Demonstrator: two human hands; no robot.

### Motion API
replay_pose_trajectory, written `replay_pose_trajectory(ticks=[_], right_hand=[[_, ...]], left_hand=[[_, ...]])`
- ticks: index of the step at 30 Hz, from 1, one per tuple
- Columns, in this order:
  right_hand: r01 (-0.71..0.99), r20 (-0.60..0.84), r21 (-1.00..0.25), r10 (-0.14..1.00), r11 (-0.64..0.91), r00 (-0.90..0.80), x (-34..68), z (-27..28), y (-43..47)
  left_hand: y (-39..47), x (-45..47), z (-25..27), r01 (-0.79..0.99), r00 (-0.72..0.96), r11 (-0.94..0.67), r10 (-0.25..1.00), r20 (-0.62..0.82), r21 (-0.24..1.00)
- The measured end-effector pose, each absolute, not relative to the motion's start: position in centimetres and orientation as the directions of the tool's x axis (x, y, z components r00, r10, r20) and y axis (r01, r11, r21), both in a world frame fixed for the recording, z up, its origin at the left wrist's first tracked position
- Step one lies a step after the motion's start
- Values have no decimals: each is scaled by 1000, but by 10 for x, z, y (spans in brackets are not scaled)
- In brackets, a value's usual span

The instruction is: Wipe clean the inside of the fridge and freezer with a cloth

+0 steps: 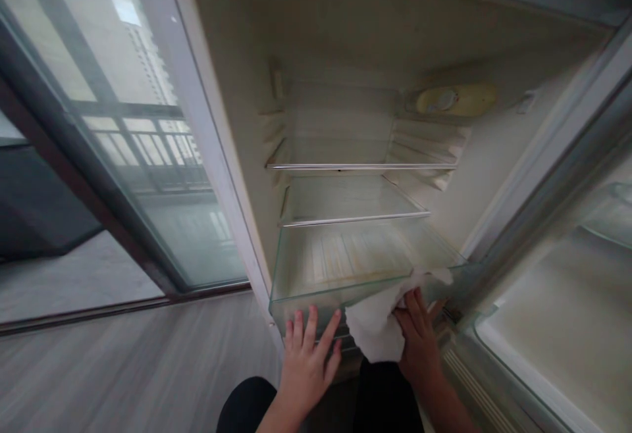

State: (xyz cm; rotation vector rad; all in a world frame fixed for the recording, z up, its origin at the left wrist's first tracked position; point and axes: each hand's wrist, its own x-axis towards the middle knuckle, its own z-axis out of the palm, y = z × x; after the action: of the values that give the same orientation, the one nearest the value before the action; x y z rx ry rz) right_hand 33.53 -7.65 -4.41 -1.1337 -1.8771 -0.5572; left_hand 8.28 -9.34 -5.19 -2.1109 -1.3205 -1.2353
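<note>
Clear drawer [323, 297] is sitting low in the refrigerator [227, 124], its green-edged front wall facing me and standing out past the shelves above it. I am reaching my left hand [307, 354] up from below, back of the hand toward the view, with the fingers spreading and pointing away from me over the front wall. Its grip is holding nothing: the fingers are standing apart (they seem to be touching the wall, thumb lower and off to the side). My right hand [419, 331] is coming in from the lower right, fingers bending, and its grip is clamping a white paper towel [378, 328], which is hanging partly down the front and stretching along the right part of the rim.

That towel is hiding some of the rim from me. Just beside my right forearm, the open door [557, 334] is closing off the right side, while two dark-clad knees [249, 400] are crowding the space below. Higher up, an upper glass shelf [360, 166] and a lower glass shelf [355, 199] are spanning the interior, and a yellowish fixture [459, 99] is jutting from the right wall. Glass panels [158, 156] are rising at left above the grey floor [162, 367].
</note>
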Motion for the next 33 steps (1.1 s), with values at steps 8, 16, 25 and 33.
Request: replay_pose_trajectory(ticks=[8, 16, 25, 33], right_hand=[[833, 790, 56, 485, 550, -374, 334, -41, -34], [836, 738, -169, 629, 523, -244, 331, -32, 37], [738, 671, -389, 719, 552, -184, 322, -26, 52], [317, 656, -712, 755, 626, -17, 285, -60, -42]], left_hand=[[-65, 85, -15, 913, 216, -392, 703, 677, 116], [-7, 88, -1, 927, 259, -369, 757, 600, 66], [17, 94, 7, 910, 193, -360, 807, 558, 206], [-82, 76, -43, 598, 476, -655, 754, 452, 462]])
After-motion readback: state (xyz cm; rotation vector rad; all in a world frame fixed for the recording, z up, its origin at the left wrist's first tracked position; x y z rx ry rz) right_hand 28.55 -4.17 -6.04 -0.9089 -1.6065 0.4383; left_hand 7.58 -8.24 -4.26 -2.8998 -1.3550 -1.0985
